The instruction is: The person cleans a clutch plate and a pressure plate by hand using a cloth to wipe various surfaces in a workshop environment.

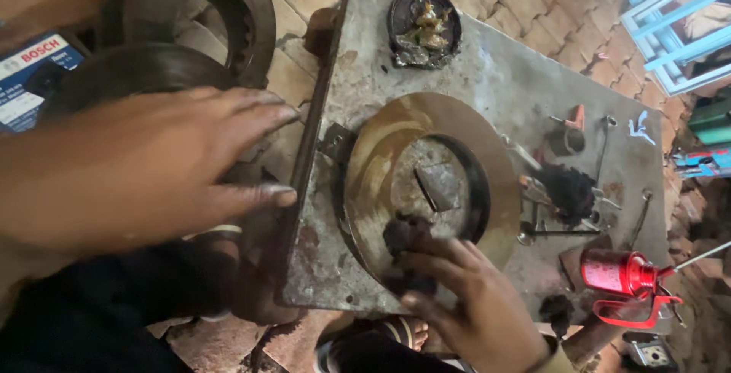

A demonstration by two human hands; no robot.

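A brake disc point(396, 137) with a golden sheen lies flat on a grey metal plate point(502, 76). My right hand point(472, 304) rests on the disc's near rim and is closed on a dark greasy rag point(407, 237). My left hand point(145, 164) hovers at the left, close to the camera, fingers spread and holding nothing, just left of the plate's edge.
Two more dark discs point(228, 15) lie on the brick floor at the upper left beside a blue box point(27, 76). A round tin of grease point(424, 27) sits at the plate's far end. A red oil can point(620, 274), wrenches and a dark rag point(567, 190) lie on the right.
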